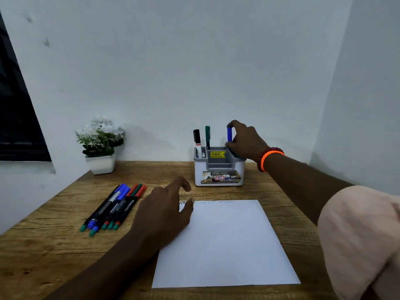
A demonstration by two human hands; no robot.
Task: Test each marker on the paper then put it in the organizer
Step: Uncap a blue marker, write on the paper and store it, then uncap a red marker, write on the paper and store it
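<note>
Fingers (234, 126) of the right hand (246, 141) are pinching the blue marker (229, 134) near its top and keeping it upright over the right rear compartment of the organizer (218, 177), so I judge it is being lowered in cap-up to match the rest. The left hand (164, 213) is resting on the upper left corner of the paper (225, 245), its fingers relaxed and gripping nothing, probably pinning the sheet so it is not sliding on the desk (54, 245).

Inside the organizer, a black-capped marker (197, 140) is standing in the left slot and a green marker (207, 136) is standing just beside it; the front tray, as far as I can tell, is holding nothing. Faint test scribbles (216, 201) are showing along the paper's top edge.

Waiting on the left, well apart from the organizer, the bunch of untested markers (114, 207) is lying side by side, easy for the left hand to reach. A potted plant (100, 144) is sitting at the back.
</note>
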